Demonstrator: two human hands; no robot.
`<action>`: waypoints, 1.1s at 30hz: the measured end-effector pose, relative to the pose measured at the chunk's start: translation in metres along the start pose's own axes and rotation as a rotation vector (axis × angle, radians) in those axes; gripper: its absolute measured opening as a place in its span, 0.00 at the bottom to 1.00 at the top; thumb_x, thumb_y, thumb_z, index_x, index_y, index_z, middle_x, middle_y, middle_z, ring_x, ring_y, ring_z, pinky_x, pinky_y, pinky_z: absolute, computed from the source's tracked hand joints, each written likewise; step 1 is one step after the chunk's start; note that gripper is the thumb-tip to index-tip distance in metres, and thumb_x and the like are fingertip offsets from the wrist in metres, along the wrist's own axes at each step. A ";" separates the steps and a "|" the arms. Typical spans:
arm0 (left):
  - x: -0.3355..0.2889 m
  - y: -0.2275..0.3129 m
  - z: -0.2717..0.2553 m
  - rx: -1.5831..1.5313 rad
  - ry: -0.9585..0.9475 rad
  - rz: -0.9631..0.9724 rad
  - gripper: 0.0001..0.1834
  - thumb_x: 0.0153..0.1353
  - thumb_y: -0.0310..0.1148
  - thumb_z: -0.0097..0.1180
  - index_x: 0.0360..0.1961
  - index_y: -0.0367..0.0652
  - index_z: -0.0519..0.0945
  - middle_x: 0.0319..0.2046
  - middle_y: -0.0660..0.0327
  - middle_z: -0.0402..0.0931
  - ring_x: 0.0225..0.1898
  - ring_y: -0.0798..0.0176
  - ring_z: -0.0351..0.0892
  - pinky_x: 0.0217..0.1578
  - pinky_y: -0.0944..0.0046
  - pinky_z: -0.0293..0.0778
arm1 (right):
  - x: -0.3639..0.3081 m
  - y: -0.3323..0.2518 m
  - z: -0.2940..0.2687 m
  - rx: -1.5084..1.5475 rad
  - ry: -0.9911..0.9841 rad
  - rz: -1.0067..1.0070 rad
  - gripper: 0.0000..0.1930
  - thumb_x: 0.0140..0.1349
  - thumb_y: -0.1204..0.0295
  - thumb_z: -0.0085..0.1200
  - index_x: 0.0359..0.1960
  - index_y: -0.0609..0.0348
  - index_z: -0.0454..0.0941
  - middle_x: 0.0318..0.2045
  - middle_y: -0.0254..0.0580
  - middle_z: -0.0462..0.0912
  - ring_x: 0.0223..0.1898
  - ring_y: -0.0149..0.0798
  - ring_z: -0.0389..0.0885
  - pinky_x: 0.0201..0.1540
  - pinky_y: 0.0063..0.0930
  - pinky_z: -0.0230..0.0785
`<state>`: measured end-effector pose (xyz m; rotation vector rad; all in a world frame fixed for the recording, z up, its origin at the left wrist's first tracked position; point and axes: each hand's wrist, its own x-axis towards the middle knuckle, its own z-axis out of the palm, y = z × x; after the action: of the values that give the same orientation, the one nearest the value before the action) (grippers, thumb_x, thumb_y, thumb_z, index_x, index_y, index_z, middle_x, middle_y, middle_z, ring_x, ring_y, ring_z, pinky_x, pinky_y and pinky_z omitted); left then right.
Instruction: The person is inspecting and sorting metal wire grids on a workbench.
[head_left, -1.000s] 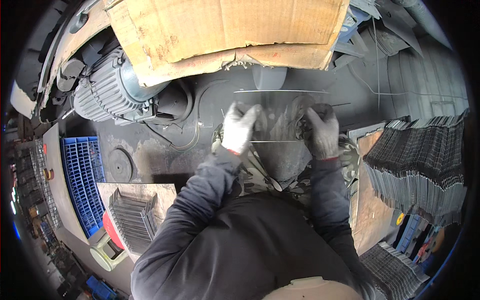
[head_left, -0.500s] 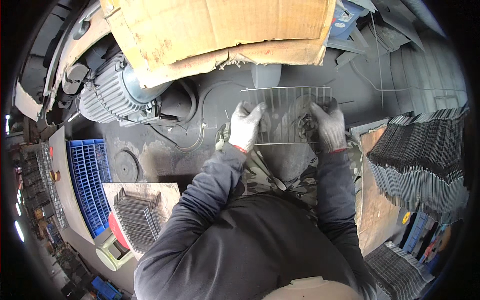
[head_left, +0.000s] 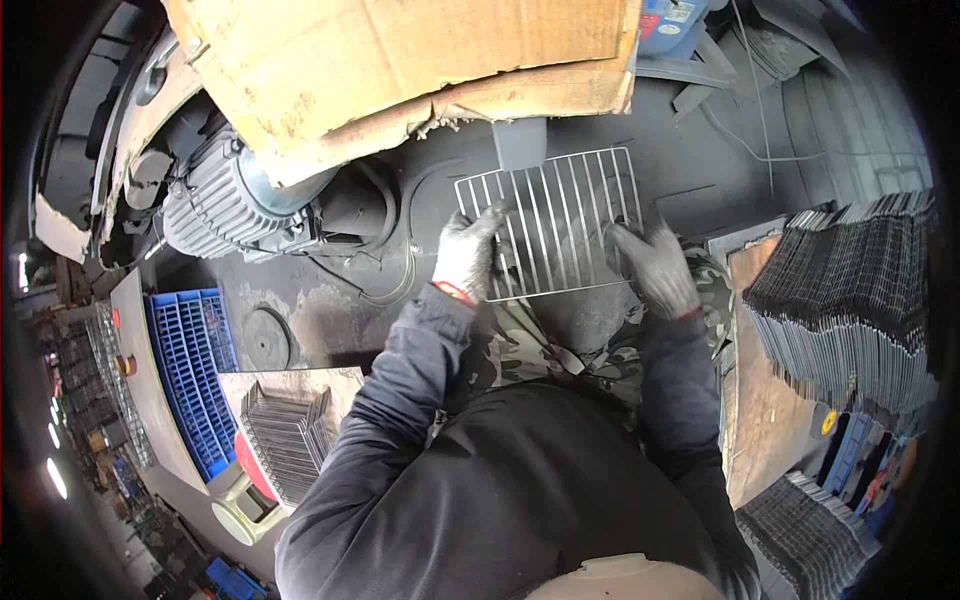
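Observation:
A rectangular wire rack (head_left: 548, 225) with parallel bars is held in front of me, its face turned up and its right side a little higher than its left. My left hand (head_left: 467, 253), in a pale grey work glove, is closed on the rack's left edge. At the right edge, my gloved right hand (head_left: 655, 265) grips the frame, thumb on the upper side; some of its fingers are hidden or smeared. The rack's far edge lies close to a grey block-shaped machine part (head_left: 520, 145) under a cardboard sheet (head_left: 430, 55).
A ribbed electric motor (head_left: 225, 195) stands at the left, with cables beside it. Stacked wire racks (head_left: 845, 300) fill the right side on a wooden board (head_left: 765, 400). More racks (head_left: 285, 440) lie at lower left, near a blue plastic crate (head_left: 195, 370) and a pale green stool (head_left: 240, 510).
The rack has tilted so its bars show more openly, and its right side has risen. Both hands still hold it. The whole view has shifted slightly.

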<state>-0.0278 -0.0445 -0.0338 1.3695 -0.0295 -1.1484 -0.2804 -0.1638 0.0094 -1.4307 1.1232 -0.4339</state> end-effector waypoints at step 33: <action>0.013 0.027 -0.055 0.054 -0.232 -0.128 0.14 0.75 0.31 0.61 0.55 0.35 0.77 0.34 0.58 0.82 0.29 0.61 0.85 0.28 0.59 0.86 | -0.001 -0.025 0.041 0.025 0.100 0.036 0.21 0.70 0.59 0.69 0.31 0.69 0.86 0.23 0.42 0.87 0.23 0.32 0.79 0.28 0.36 0.71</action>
<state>0.0293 -0.0184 -0.0365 1.2937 -0.1414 -1.4190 -0.2386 -0.1445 0.0235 -1.3776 1.2178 -0.4962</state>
